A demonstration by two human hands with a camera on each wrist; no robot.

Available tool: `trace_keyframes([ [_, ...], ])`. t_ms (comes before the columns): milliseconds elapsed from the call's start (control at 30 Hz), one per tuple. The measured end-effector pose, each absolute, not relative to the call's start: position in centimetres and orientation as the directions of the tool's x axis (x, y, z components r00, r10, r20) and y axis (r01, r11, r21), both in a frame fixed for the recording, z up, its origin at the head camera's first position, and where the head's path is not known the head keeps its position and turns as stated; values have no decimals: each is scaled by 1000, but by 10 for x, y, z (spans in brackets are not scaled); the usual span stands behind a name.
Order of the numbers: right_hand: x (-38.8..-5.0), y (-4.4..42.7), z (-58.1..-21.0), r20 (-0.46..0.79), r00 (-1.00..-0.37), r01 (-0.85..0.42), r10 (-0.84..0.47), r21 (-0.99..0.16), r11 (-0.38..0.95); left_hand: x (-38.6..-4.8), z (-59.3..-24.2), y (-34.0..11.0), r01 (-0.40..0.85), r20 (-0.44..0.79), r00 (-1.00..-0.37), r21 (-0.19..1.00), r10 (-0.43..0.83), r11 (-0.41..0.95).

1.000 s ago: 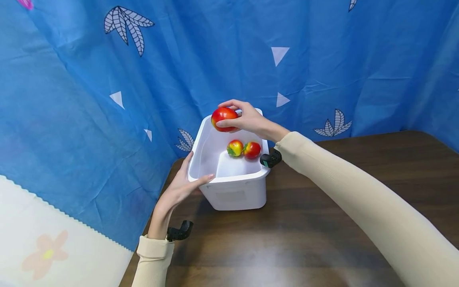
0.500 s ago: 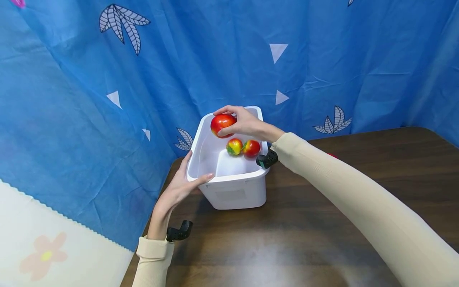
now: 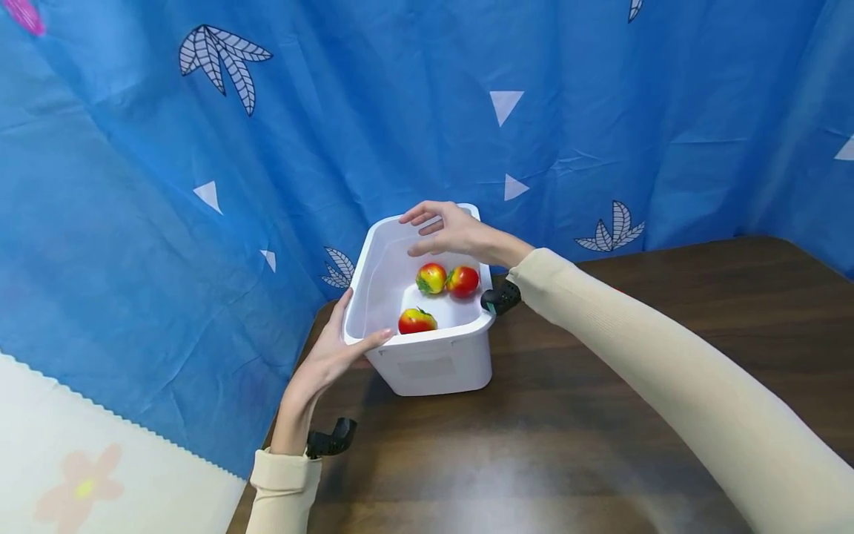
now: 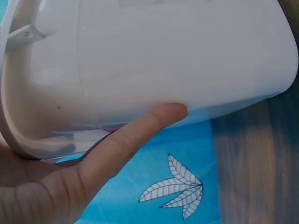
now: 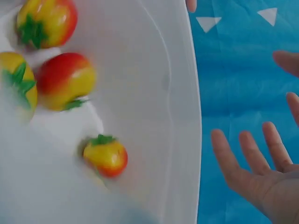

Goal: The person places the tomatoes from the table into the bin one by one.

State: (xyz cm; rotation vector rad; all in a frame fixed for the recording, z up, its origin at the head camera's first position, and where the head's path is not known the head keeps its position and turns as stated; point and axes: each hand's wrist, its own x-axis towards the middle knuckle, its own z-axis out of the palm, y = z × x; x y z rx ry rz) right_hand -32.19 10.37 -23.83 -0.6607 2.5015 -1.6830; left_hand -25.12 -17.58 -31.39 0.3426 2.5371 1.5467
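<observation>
My left hand point(image 3: 328, 354) grips the near left corner of a white plastic bin point(image 3: 435, 367), thumb on the front rim. In the left wrist view one finger lies straight along the bin's outer wall. My right hand point(image 3: 454, 231) hovers over the far part of the bin, fingers spread and holding nothing. Inside lie red-and-yellow toy fruits with green leafy caps. Two touch or nearly touch, one yellow-red fruit point(image 3: 431, 279) and one redder fruit point(image 3: 463, 282). Another fruit point(image 3: 417, 321) sits by the near wall. Several fruits show in the right wrist view, including a separate one point(image 5: 106, 156).
The bin stands on a dark brown wooden table point(image 3: 574, 445). A blue patterned curtain point(image 3: 400, 111) hangs close behind and to the left. A cream cloth point(image 3: 100, 437) with a flower print covers the lower left. Black wrist cameras point(image 3: 331, 437) sit on both wrists.
My right hand held a large red fruit, lowered it slightly into the bin, and has let it go. A fruit now lies near the front wall. My left hand keeps its place.
</observation>
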Motion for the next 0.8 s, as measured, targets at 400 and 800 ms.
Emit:
trace_keyframes([
  [400, -306, 217, -264, 154, -948, -232, -277, -932, 278, -251, -315, -175, 152, 16, -959, 873, 284, 463],
  [800, -275, 321, -357, -6, -990, -76, -143, -825, 560, -252, -314, -178, 182, 38, -960, 838, 278, 514],
])
